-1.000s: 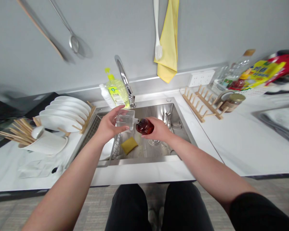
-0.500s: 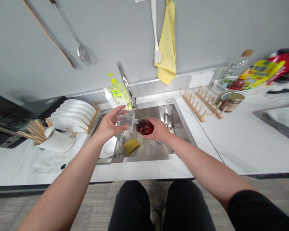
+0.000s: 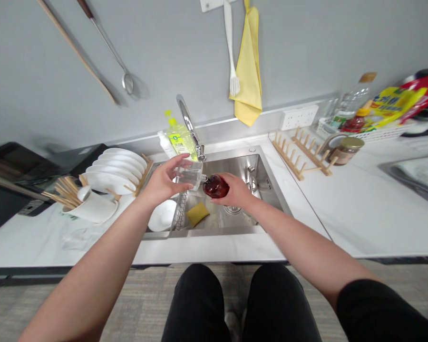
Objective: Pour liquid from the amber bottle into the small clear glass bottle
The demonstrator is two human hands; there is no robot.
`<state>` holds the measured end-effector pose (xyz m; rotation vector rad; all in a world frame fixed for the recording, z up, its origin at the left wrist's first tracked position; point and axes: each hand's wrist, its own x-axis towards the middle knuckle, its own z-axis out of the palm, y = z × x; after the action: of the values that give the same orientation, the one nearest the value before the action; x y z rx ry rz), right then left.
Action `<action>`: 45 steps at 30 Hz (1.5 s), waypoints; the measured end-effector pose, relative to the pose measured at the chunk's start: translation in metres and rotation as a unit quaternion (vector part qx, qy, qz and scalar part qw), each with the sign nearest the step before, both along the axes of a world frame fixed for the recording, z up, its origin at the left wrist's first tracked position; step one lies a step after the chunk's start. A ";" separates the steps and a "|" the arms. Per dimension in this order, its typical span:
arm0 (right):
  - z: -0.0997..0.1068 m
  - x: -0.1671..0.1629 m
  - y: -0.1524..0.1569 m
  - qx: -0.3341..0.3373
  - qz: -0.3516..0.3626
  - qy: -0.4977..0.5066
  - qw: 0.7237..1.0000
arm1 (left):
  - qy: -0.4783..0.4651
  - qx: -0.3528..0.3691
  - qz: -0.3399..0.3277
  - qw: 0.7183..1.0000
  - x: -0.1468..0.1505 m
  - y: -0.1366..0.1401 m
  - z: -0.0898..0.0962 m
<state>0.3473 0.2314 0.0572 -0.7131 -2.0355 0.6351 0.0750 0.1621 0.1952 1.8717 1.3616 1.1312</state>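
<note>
My left hand (image 3: 163, 182) grips a clear square container (image 3: 191, 176) over the steel sink (image 3: 267, 190). My right hand (image 3: 236, 192) holds a small dark red bottle (image 3: 215, 185) tipped sideways, its neck at the container's right side. Both are held above the sink basin, in front of the faucet (image 3: 190, 126). A yellow sponge (image 3: 197, 213) lies in the sink below them, beside a wire rack (image 3: 181, 211) and a white bowl (image 3: 162, 221).
White plates (image 3: 110, 171) stand in a wooden rack at left, by a holder of chopsticks (image 3: 66, 194). Dish soap (image 3: 178, 137) stands behind the sink. A bare wooden rack (image 3: 301, 151), a jar (image 3: 345, 150) and bottles lie right. A yellow cloth (image 3: 248, 61) hangs above.
The view has shifted a little; the hands stay together over the sink with container and bottle, now slightly higher and nearer the faucet.
</note>
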 end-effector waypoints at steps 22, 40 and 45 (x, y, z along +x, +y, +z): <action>-0.002 0.000 0.001 -0.013 -0.018 0.000 1.000 | 0.070 -0.010 0.015 0.997 0.015 -0.002 0.024; 0.001 0.001 -0.002 -0.016 -0.024 -0.004 1.000 | 0.112 -0.023 0.005 0.993 0.022 -0.002 0.042; -0.001 0.000 -0.002 -0.021 -0.024 0.010 0.999 | 0.122 -0.028 0.001 0.992 0.022 0.002 0.045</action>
<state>0.3477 0.2296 0.0561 -0.7755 -1.9852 0.6559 0.0967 0.1645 0.2401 2.0182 1.5099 0.8777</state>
